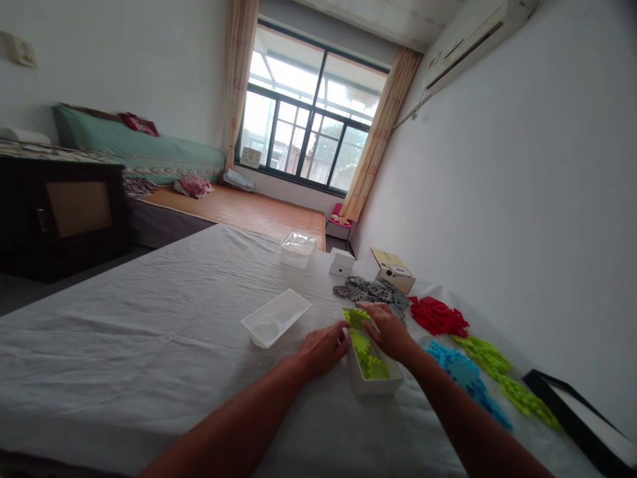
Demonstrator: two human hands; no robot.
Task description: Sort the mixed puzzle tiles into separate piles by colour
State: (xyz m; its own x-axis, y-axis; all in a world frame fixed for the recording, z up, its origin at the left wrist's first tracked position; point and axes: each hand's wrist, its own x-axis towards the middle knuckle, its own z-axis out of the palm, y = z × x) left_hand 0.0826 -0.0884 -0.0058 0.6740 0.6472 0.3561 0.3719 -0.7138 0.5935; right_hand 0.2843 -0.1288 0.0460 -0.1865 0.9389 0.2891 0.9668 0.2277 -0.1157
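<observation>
A white rectangular tray (359,384) lies on the sheet-covered table and holds lime-green plastic gear pieces (367,358). My left hand (323,346) rests against the tray's left rim with fingers curled. My right hand (387,326) lies over the far end of the tray, fingers pressed onto a green piece there. What exactly each finger grips is hidden.
An empty white tray (275,317) sits left of my hands. Piles of grey (371,291), red (438,316), blue (465,373) and green (505,378) gear pieces lie to the right. A clear container (298,248), a white cube (341,263), a cardboard box (393,269) and a black frame (577,418) stand around.
</observation>
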